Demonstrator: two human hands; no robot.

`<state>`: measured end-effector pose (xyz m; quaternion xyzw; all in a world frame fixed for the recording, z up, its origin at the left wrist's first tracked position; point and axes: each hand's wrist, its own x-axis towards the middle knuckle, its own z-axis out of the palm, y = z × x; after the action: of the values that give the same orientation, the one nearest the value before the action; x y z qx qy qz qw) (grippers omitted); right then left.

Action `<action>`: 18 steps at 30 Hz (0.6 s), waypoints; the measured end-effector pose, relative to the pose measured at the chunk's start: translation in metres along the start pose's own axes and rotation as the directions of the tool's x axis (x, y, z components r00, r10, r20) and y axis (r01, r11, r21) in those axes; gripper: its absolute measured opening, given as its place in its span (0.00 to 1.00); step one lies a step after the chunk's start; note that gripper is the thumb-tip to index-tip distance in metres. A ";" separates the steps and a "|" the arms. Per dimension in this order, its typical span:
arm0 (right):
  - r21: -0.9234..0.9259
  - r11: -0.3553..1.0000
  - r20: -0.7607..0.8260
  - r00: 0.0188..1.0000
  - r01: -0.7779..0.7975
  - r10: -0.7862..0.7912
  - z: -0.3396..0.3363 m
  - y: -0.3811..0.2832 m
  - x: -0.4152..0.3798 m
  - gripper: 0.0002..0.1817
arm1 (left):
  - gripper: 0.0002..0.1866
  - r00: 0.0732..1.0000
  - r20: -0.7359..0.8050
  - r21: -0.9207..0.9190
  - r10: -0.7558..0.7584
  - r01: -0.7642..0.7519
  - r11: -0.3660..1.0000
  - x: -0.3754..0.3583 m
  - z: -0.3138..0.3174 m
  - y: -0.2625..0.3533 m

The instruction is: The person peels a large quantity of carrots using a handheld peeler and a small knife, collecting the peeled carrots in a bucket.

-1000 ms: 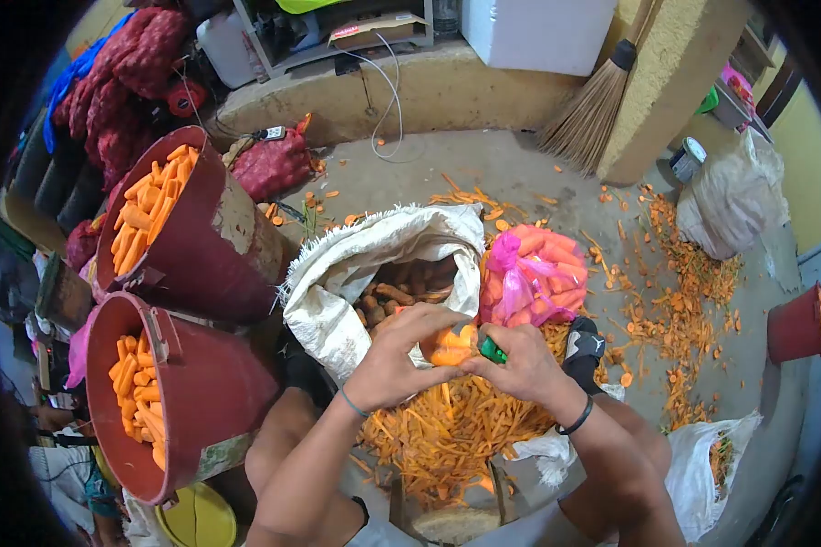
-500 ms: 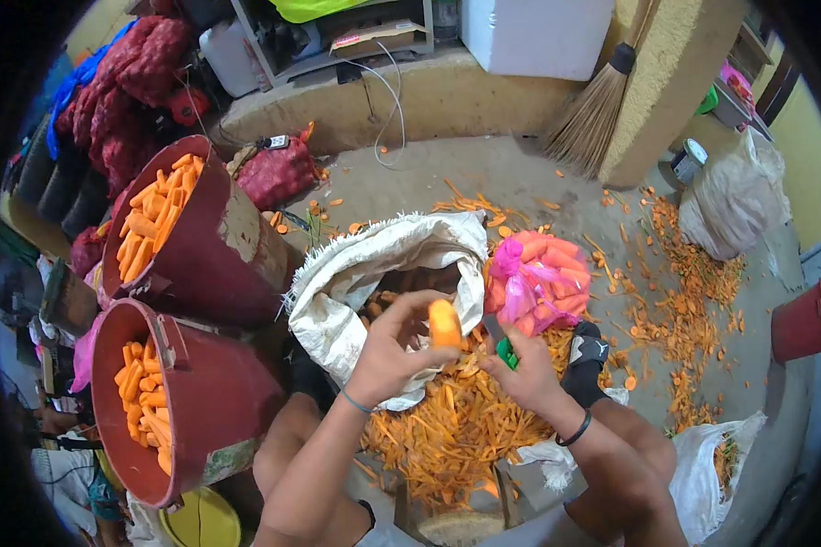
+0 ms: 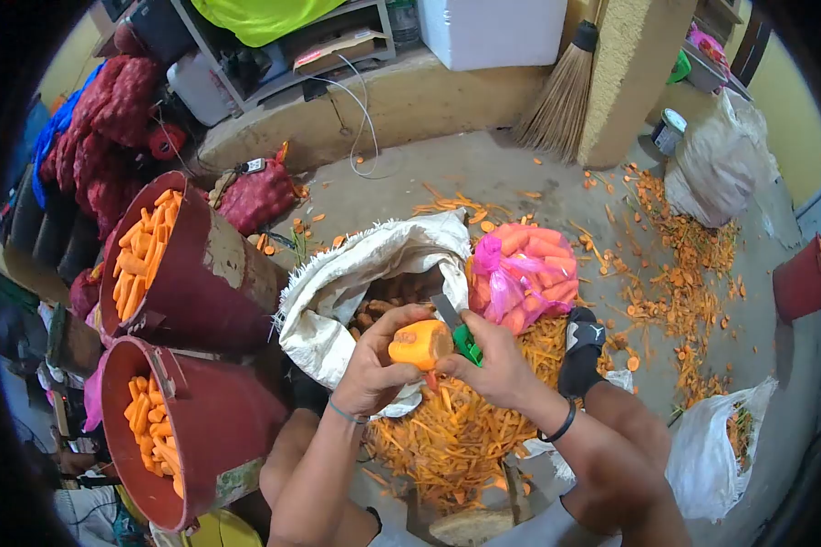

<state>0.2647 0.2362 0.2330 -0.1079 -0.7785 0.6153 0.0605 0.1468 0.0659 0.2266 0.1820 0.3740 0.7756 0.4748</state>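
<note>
My left hand (image 3: 374,365) grips a peeled orange carrot (image 3: 418,345) held level in front of me. My right hand (image 3: 494,366) holds a green-handled knife (image 3: 456,328), its blade pointing up beside the carrot's end. Both hands hover over a pile of orange peelings (image 3: 456,438) between my legs. Just beyond them a white woven sack (image 3: 337,283) lies open with unpeeled carrots (image 3: 392,292) inside.
Two maroon buckets (image 3: 219,273) (image 3: 214,410) of peeled carrots stand at left. A pink net bag of carrots (image 3: 529,269) lies by the sack. Peelings litter the floor at right, near a white bag (image 3: 716,447), a broom (image 3: 556,100) and red mesh sacks (image 3: 109,128).
My left hand turned the carrot from upright to level and brought it back to the knife. My right hand rose to meet it. The view shifted slightly downward.
</note>
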 end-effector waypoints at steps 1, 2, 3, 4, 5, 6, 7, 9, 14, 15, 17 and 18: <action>-0.019 1.000 -0.001 1.000 0.020 -0.020 0.000 0.000 0.000 0.44 | 0.40 1.000 0.011 0.022 0.015 -0.015 1.000 0.000 -0.002 0.000; -0.038 0.998 -0.002 0.999 0.039 -0.040 0.000 -0.001 0.000 0.45 | 0.39 0.999 0.023 0.043 0.029 -0.030 0.999 0.000 -0.003 0.000; -0.058 0.997 -0.003 0.998 0.058 -0.058 0.000 -0.002 0.000 0.45 | 0.39 0.998 0.035 0.063 0.043 -0.045 0.997 0.000 -0.004 -0.001; -0.049 0.996 -0.021 0.997 0.077 -0.078 0.000 -0.004 0.000 0.43 | 0.38 0.998 0.028 0.049 0.055 -0.056 0.997 0.000 -0.002 -0.001; -0.042 0.994 -0.038 0.994 0.096 -0.098 0.001 -0.006 0.001 0.42 | 0.38 0.997 0.021 0.036 0.068 -0.069 0.997 0.000 0.000 -0.002; -0.034 0.993 -0.055 0.991 0.116 -0.118 0.002 -0.009 0.002 0.41 | 0.38 0.997 0.014 0.022 0.081 -0.081 0.996 0.001 0.002 -0.002; -0.030 0.995 -0.047 0.994 0.100 -0.101 0.002 -0.010 0.002 0.41 | 0.37 0.997 0.018 0.020 0.081 -0.081 0.996 0.001 0.002 -0.003; -0.023 0.997 -0.029 0.997 0.070 -0.070 0.001 -0.011 0.002 0.41 | 0.37 0.996 0.026 0.016 0.083 -0.083 0.996 0.000 0.002 -0.003; -0.048 0.991 -0.045 0.991 0.125 -0.127 0.007 0.004 0.005 0.40 | 0.35 0.995 0.025 0.056 0.101 -0.102 0.993 -0.001 -0.001 -0.002; -0.034 0.991 -0.037 0.991 0.126 -0.128 0.008 0.004 0.005 0.39 | 0.35 0.995 0.018 0.074 0.101 -0.102 0.992 -0.001 -0.002 -0.002; 0.015 0.993 -0.030 0.993 0.113 -0.113 0.009 0.002 0.004 0.36 | 0.34 0.994 -0.003 0.138 0.114 -0.112 0.984 -0.001 0.001 0.001; 0.039 0.994 -0.024 0.994 0.106 -0.105 0.011 0.000 0.003 0.34 | 0.34 0.992 -0.015 0.170 0.122 -0.117 0.978 -0.001 0.001 0.002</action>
<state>0.2590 0.2269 0.2299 -0.0719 -0.7698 0.6256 0.1037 0.1472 0.0647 0.2292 0.2338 0.4329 0.7705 0.4054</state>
